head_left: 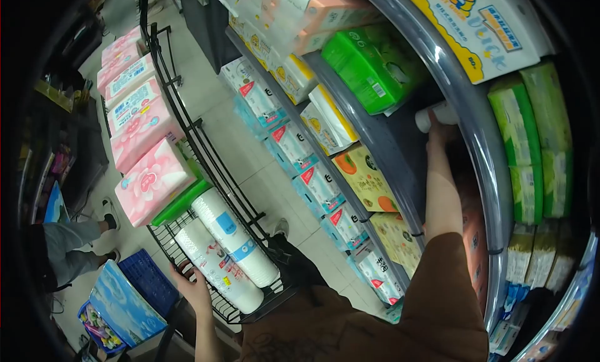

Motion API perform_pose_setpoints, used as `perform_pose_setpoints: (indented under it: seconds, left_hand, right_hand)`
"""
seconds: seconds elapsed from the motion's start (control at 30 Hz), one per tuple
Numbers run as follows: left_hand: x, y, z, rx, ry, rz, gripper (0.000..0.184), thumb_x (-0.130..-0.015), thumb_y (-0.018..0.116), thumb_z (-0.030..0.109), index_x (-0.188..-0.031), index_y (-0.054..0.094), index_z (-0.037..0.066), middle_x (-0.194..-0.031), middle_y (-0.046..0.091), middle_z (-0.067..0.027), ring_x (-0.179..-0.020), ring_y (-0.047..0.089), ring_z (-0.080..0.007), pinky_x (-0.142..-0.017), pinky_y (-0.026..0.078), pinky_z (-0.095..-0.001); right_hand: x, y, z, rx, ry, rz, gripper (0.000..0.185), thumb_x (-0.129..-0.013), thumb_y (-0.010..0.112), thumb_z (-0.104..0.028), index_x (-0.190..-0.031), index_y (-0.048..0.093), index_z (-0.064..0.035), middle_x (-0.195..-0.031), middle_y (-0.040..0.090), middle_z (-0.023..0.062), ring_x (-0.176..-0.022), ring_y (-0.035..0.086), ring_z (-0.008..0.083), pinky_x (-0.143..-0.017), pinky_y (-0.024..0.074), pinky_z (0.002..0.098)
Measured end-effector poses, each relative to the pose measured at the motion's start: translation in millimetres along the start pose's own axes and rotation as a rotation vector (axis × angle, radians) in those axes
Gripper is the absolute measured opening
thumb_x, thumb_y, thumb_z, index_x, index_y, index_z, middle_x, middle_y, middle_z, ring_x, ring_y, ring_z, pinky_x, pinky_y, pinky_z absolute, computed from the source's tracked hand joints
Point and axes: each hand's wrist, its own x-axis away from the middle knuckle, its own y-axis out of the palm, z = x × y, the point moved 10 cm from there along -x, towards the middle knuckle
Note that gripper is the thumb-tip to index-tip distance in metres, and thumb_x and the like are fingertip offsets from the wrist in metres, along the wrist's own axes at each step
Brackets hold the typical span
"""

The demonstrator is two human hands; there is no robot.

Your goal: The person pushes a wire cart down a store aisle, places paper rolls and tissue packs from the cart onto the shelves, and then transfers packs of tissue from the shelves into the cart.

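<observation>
My left hand point(192, 286) is at the side of a black wire rack point(222, 312), its fingers at the edge beside a long white sleeve of cups point(219, 266). A second sleeve with a blue label point(235, 237) lies alongside it. On the right, my right hand point(440, 132) reaches into a dark shelf compartment, its fingers closed round a white roll point(435, 116). A green package point(369, 68) sits on the shelf to the left of that hand.
Pink tissue packs point(155, 181) line the rack. Stacked packs point(369, 178) fill the curved grey shelf point(494, 193). Green packs point(522, 149) stand at the far right. A blue crate point(147, 281) and a person's legs point(75, 240) are at the left.
</observation>
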Motion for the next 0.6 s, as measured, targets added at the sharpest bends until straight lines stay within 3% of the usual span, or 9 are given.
perform_pose_setpoints:
  seconds: [0.13,0.23,0.27,0.3,0.33,0.4,0.5,0.53,0.6]
  left_hand:
    - [1.5,-2.7,8.5,-0.073,0.010,0.010,0.070,-0.088,0.065,0.004,-0.146,0.029,-0.008,-0.114,0.061,-0.0165,-0.089,0.061,-0.0209,-0.077,0.053,-0.0327]
    - [-0.1,-3.6,6.1,-0.153,0.094,0.044,0.070,-0.086,0.066,0.004,-0.145,0.030,-0.009,-0.114,0.062,-0.0192,-0.091,0.063,-0.0242,-0.081,0.053,-0.0346]
    - [-1.8,-7.0,2.4,-0.197,0.165,0.052,0.069,-0.086,0.066,0.004,-0.144,0.031,-0.010,-0.115,0.062,-0.0201,-0.092,0.064,-0.0253,-0.082,0.053,-0.0347]
    - [-3.6,-6.8,7.3,-0.172,0.145,0.040,0.068,-0.086,0.066,0.003,-0.143,0.031,-0.010,-0.116,0.062,-0.0203,-0.093,0.065,-0.0254,-0.082,0.053,-0.0346]
    - [-1.7,-5.5,12.5,-0.139,0.131,0.027,0.067,-0.085,0.065,0.002,-0.143,0.031,-0.010,-0.117,0.061,-0.0206,-0.094,0.066,-0.0254,-0.083,0.053,-0.0344]
    - [-2.4,-6.8,10.0,-0.147,0.060,0.038,0.066,-0.085,0.064,0.000,-0.142,0.031,-0.010,-0.121,0.059,-0.0205,-0.093,0.066,-0.0245,-0.083,0.053,-0.0343]
    - [-1.6,-6.0,9.0,-0.121,0.092,0.015,0.068,-0.085,0.063,-0.001,-0.143,0.029,-0.011,-0.129,0.054,-0.0209,-0.089,0.066,-0.0226,-0.080,0.053,-0.0335]
    - [-1.6,-6.6,8.9,-0.110,0.110,0.014,0.068,-0.085,0.063,-0.001,-0.143,0.029,-0.011,-0.130,0.052,-0.0212,-0.088,0.066,-0.0227,-0.080,0.053,-0.0334]
    - [-1.3,-8.2,15.4,-0.077,0.121,-0.002,0.068,-0.086,0.062,-0.001,-0.144,0.028,-0.010,-0.141,0.042,-0.0231,-0.099,0.062,-0.0242,-0.083,0.052,-0.0338]
  right_hand:
    - [-38.2,2.8,9.8,0.145,-0.124,0.097,0.110,-0.065,0.093,-0.032,-0.149,0.030,0.0035,-0.148,0.043,0.0234,-0.136,0.044,0.0314,-0.114,0.0363,0.0418]
    - [-81.5,10.6,82.9,0.432,-0.078,0.069,0.098,-0.069,0.091,-0.030,-0.143,0.039,0.0071,-0.146,0.046,0.0227,-0.133,0.048,0.0319,-0.115,0.0349,0.0400]
    - [-104.5,31.1,167.7,0.437,0.242,-0.155,0.090,-0.070,0.089,-0.025,-0.141,0.043,0.0070,-0.148,0.044,0.0235,-0.134,0.046,0.0322,-0.115,0.0339,0.0399]
    - [-75.4,32.4,162.0,0.512,0.281,-0.108,0.087,-0.074,0.085,-0.022,-0.143,0.041,0.0067,-0.148,0.042,0.0237,-0.134,0.046,0.0327,-0.115,0.0339,0.0412]
    - [-34.1,20.2,141.8,0.587,0.315,-0.053,0.084,-0.078,0.082,-0.019,-0.144,0.039,0.0065,-0.149,0.041,0.0238,-0.133,0.045,0.0332,-0.114,0.0340,0.0424]
    - [66.9,14.6,18.5,0.381,-0.337,0.036,0.068,-0.085,0.074,-0.019,-0.140,0.044,0.0067,-0.145,0.043,0.0255,-0.135,0.044,0.0341,-0.114,0.0332,0.0443]
    - [225.7,4.8,-78.7,-0.056,-0.308,-0.278,0.054,-0.091,0.063,-0.001,-0.138,0.038,0.0035,-0.138,0.047,0.0192,-0.131,0.046,0.0286,-0.110,0.0367,0.0390]
    - [287.2,5.7,-101.8,-0.083,-0.276,-0.436,0.053,-0.092,0.063,-0.003,-0.139,0.040,0.0033,-0.139,0.048,0.0174,-0.130,0.047,0.0272,-0.110,0.0363,0.0384]
    - [401.1,0.0,-140.3,0.124,-0.438,-0.644,0.034,-0.094,0.059,-0.003,-0.127,0.055,0.0035,-0.127,0.060,0.0179,-0.118,0.059,0.0294,-0.099,0.0470,0.0381]
